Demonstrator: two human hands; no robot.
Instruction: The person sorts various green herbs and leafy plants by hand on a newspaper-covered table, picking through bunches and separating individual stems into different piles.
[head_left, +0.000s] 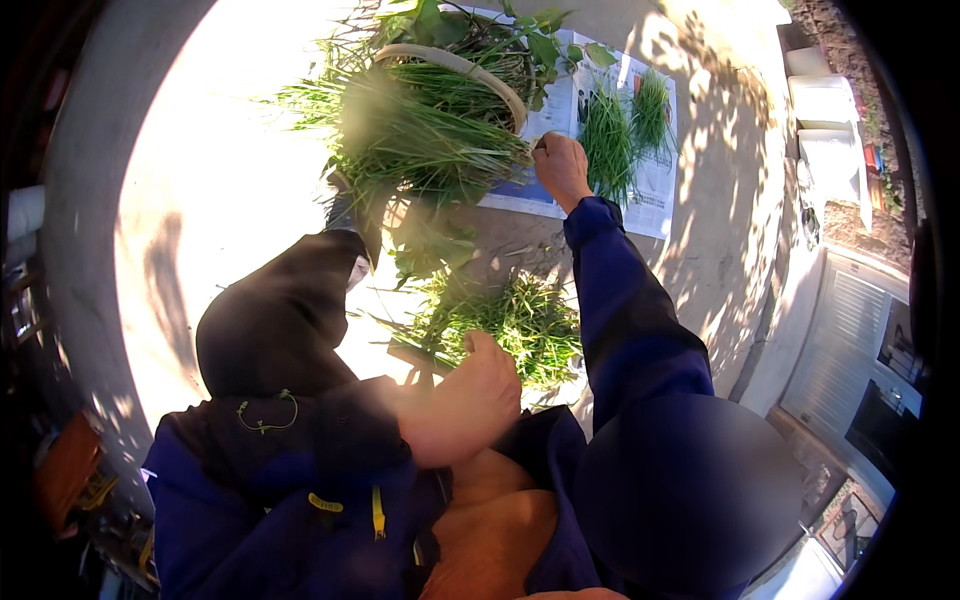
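My right hand (561, 166) reaches forward with curled fingers at the stem ends of a heap of long green grass-like leaves (442, 135). Whether it grips a stem cannot be made out. The heap lies over a basket with a pale curved handle (457, 64). Two small bunches of thin green leaves (607, 139) lie on newspaper (652, 210) just right of that hand. Close to my body, my left hand (484, 382) is bent with its fingers curled; its palm side is hidden. Beyond it lies a pile of loose green leaves (525, 322) on the ground.
Broad-leaved green stems (431, 244) hang between basket and pile. My dark-clothed knee (270, 322) is at left. White containers (825, 105) stand by a strip of soil at far right, above a pale slatted panel (844, 322). An orange-brown object (71, 465) is at lower left.
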